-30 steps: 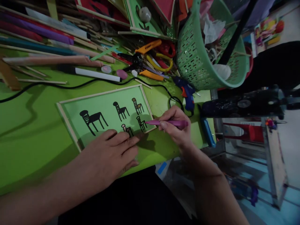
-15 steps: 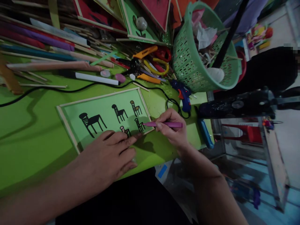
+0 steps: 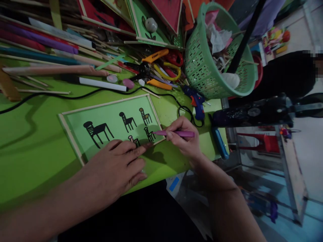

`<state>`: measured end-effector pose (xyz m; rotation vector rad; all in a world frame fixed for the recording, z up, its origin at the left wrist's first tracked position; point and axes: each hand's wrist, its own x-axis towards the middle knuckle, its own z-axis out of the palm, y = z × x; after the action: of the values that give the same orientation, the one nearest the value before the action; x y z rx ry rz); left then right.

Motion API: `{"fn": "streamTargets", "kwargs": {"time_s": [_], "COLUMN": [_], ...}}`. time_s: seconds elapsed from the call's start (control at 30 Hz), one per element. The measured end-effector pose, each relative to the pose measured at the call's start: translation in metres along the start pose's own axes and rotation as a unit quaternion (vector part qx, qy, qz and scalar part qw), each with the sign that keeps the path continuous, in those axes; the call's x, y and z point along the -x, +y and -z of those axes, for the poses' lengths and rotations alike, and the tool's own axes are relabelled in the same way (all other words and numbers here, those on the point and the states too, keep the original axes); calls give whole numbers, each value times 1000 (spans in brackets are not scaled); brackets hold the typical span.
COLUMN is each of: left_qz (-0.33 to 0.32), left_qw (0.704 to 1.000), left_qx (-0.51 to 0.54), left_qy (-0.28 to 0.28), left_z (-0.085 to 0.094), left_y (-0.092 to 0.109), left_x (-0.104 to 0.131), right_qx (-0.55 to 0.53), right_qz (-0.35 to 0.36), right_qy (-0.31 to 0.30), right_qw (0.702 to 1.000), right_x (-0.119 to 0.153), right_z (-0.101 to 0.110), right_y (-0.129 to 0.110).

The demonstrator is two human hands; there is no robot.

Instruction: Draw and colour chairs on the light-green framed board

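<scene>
A green panel (image 3: 108,116) framed with thin wooden sticks lies on the table, with several dark chairs drawn or stuck on it. My left hand (image 3: 123,163) rests across its lower edge, fingers stretched out, partly covering the lower-middle chair. Between the fingers and thumb of my right hand (image 3: 185,137) is a pink pen (image 3: 181,133), held at the panel's right edge. The pen's tip is at the small lower-right chair (image 3: 149,133); whether it touches the surface is hard to tell.
Beyond the panel lie a black cable (image 3: 101,90), a white marker (image 3: 103,84), orange-handled pliers (image 3: 157,56) and a blue glue gun (image 3: 196,102). A green basket (image 3: 202,67) stands behind. Sticks and paper rolls crowd the back left. A person in dark clothing (image 3: 285,74) is at right.
The whole view has shifted slightly, so everything sits a little further left. Both hands keep nearly the same places on the panel, and the pen stays at the same chair.
</scene>
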<state>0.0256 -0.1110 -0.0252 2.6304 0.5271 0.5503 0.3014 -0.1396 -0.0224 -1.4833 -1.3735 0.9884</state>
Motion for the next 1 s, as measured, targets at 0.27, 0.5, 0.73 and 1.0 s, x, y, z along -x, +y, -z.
{"fn": "streamTargets", "kwargs": {"time_s": [0.27,0.5,0.73,1.0], "left_qz": [-15,-13,3,-6], "left_qw": [1000,1000,1000,1000], "left_qx": [-7,-9,-8,-9], "left_qy": [19,18,7,2], "left_z": [-1,-1,-1,-3], "left_y": [-2,-2,0,-2], "left_x": [-1,-3,0,1], "right_qx": [-3,-5,4,-6], "right_qz": [3,2,5,10], "right_qy": [-15,-5,-20,-16], "right_qw": [1000,1000,1000,1000], "right_x": [1,0,1,1], "right_z": [1,-1,1,1], "right_y": [-2,-2,-1,-1]}}
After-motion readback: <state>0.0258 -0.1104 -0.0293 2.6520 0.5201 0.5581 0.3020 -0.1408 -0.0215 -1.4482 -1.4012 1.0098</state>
